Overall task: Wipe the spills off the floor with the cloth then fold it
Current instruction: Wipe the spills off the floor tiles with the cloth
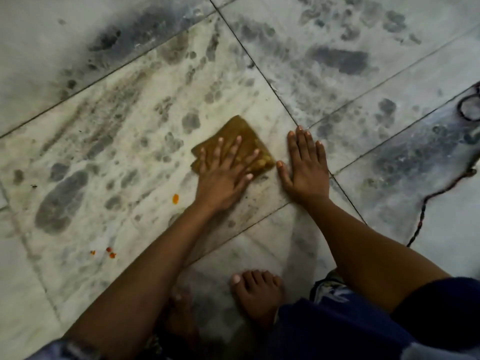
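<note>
A folded mustard-brown cloth (239, 133) lies on the pale tiled floor (104, 152) near the middle of the view. My left hand (224, 175) presses flat on the cloth with its fingers spread and straight. Just right of the cloth, my right hand (305, 165) rests flat on the bare tile, fingers straight, holding nothing. An orange spill spot (175, 198) sits on the floor left of my left wrist. A few smaller orange-red specks (110, 252) lie further down to the left.
Dark smudges and footprint-like marks cover the tiles. My bare foot (255, 294) stands at the bottom centre, with dark blue clothing (363, 328) beside it. A thin dark cord (428, 201) runs along the right side, ending in a loop (470, 110).
</note>
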`<state>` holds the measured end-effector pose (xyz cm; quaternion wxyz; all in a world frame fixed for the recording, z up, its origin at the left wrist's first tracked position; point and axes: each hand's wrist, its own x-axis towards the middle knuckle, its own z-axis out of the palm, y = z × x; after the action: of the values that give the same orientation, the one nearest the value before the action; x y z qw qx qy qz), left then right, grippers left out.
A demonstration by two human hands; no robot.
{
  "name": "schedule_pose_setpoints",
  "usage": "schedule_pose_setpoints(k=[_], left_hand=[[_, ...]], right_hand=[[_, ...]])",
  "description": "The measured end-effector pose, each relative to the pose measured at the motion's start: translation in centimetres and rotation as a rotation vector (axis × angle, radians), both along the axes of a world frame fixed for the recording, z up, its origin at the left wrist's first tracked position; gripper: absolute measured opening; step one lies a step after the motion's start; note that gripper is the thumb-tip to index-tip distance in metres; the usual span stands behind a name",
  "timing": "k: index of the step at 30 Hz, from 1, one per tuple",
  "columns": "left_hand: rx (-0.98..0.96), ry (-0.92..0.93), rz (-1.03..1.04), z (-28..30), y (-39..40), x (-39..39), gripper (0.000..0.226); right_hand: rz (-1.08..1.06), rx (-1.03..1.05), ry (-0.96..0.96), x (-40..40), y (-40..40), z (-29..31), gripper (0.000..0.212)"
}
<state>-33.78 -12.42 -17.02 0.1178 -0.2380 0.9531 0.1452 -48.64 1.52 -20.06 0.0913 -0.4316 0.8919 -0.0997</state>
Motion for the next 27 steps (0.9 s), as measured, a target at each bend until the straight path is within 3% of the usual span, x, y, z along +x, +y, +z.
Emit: schedule_pose_setpoints(k=[3,6,9,12,16,18,20,24,27], left_hand=[[-0.019,-0.012,0.068,0.1,-4.4,1.8,0.059],[-0.020,-0.051,0.240,0.3,-8.5,-2.2,0.054],[-0.004,-0.046,0.310,0.5,-7.9,-6.0,0.053],[-0.034,-0.002,0.214,-0.1,-2.2,-4.8,0.053],[-0.045,0.089,0.001,-0.4,5.0,3.2,0.052],[-0.061,0.072,-0.216,-0.9,2.9,4.9,0.051],[-0.086,0.052,-0.274,-1.2,-1.4,3.8,0.055],[-0.019,-0.013,0.111,-0.2,-8.2,-2.6,0.053],[-0.002,-0.041,0.166,0.3,-8.7,-4.5,0.054]], right_hand=[[0.001,-0.005,-0.001,-0.1,0.0,-0.1,0.068],[0.000,-0.011,0.000,-0.1,0.1,-0.2,0.067],[0.003,0.005,-0.002,0.0,0.2,-0.2,0.067],[-0.023,0.013,-0.017,0.1,0.0,-0.1,0.067],[-0.077,-0.009,-0.050,0.5,-0.9,0.2,0.069],[-0.064,-0.019,-0.049,0.8,-1.3,0.2,0.070],[-0.024,-0.018,-0.059,1.3,-1.6,0.2,0.069],[0.061,-0.037,-0.069,2.0,-1.9,0.3,0.067],[0.051,-0.096,-0.079,2.1,-2.7,0.6,0.066]])
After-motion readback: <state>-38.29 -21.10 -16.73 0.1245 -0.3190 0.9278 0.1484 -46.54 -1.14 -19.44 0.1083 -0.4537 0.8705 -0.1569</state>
